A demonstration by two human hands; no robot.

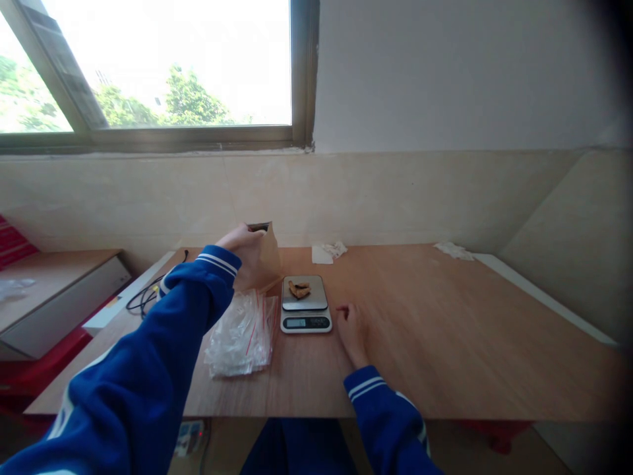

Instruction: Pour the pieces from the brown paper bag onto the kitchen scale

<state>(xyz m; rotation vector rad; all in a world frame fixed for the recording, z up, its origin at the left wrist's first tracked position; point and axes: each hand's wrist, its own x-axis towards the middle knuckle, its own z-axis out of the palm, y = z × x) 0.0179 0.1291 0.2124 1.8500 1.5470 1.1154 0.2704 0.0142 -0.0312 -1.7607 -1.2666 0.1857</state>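
The left hand [246, 241] reaches far across the wooden counter [445, 316] and has its fingers clamped on the top of a brown kraft paper bag [271, 260]. The bag stands upright toward the back, behind and a little left of a digital kitchen scale [306, 329]. On the scale's metal plate lie a few brown, dried-looking pieces [299, 289]; the display is lit, but its reading is too small to make out.

The right hand [352, 330] is just beside the scale, on its right, low over the counter or resting on it. Its fingers curl inward, close to one another; whether they are fully closed I cannot tell.

Left of the scale, in front of the paper bag, lies a pile of clear zip-lock bags [240, 340] with red strips. A black cable [143, 300] loops near the counter's left edge. White paper [322, 254] lies at the back, near the wall, beneath a window [192, 59].
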